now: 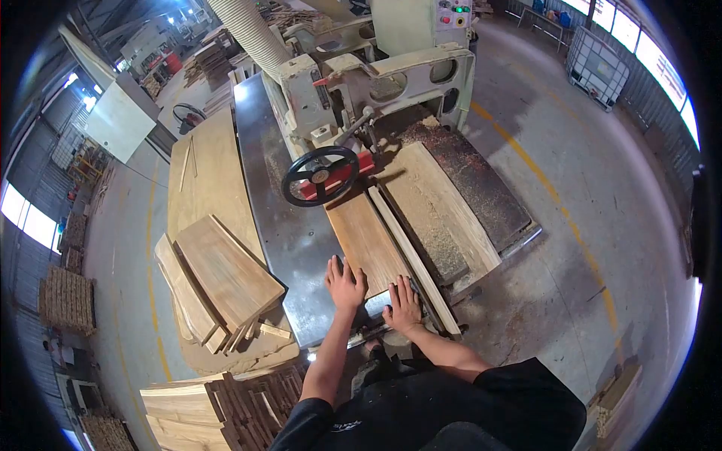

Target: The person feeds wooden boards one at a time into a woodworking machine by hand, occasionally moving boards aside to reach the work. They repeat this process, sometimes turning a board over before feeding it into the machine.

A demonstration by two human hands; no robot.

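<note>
The left hand [344, 284] and right hand [404, 304] rest open, palms flat, on the brown wooden board [368, 237], which is best kept level on the grey steel table [289, 240].

A honey-brown, straight-grained board [368, 240] is seen on the dull grey steel machine table [289, 225]. The handwheel [321, 175] is coloured black, with red behind it. The machine body [421, 75] is painted pale green. A yellow line [555, 194] is marked on the grey floor [602, 150].
</note>
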